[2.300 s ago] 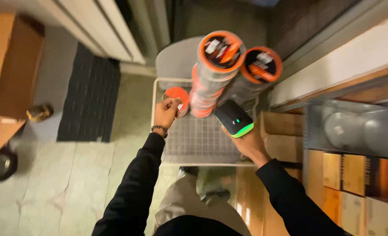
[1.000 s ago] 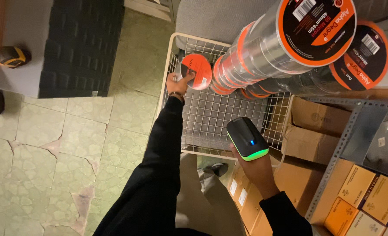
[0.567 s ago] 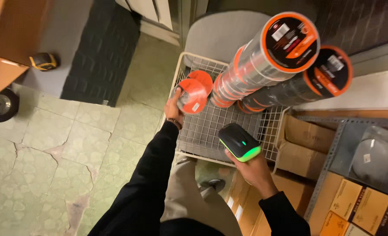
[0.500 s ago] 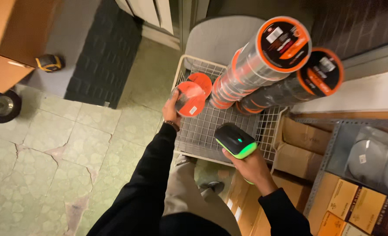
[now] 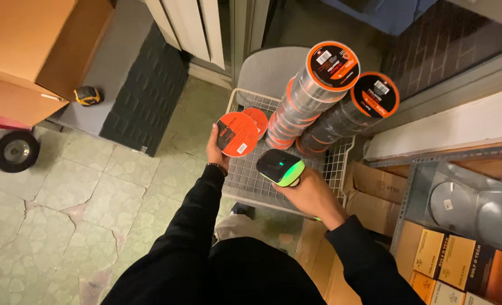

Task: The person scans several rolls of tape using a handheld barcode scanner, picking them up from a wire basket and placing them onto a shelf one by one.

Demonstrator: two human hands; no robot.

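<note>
Tape roll [image 5: 237, 134], gripped in our left hand [image 5: 214, 148], now lifted above the wire basket [image 5: 287, 189]; our right hand [image 5: 310, 195] clasps the barcode scanner [image 5: 279, 168] beside it.

We are standing before the wire basket [image 5: 341, 169], two tape stacks [image 5: 310, 93] leaning in it. Our left hand [image 5: 214, 152] is holding a tape roll [image 5: 237, 134] left of them; our right hand [image 5: 310, 195], holding the scanner [image 5: 280, 168], is nearer us. Boxes [image 5: 375, 195] are sitting right.

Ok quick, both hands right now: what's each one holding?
Left hand: closed on an orange-faced tape roll, lifted over the wire basket.
Right hand: closed on a black handheld scanner.
</note>
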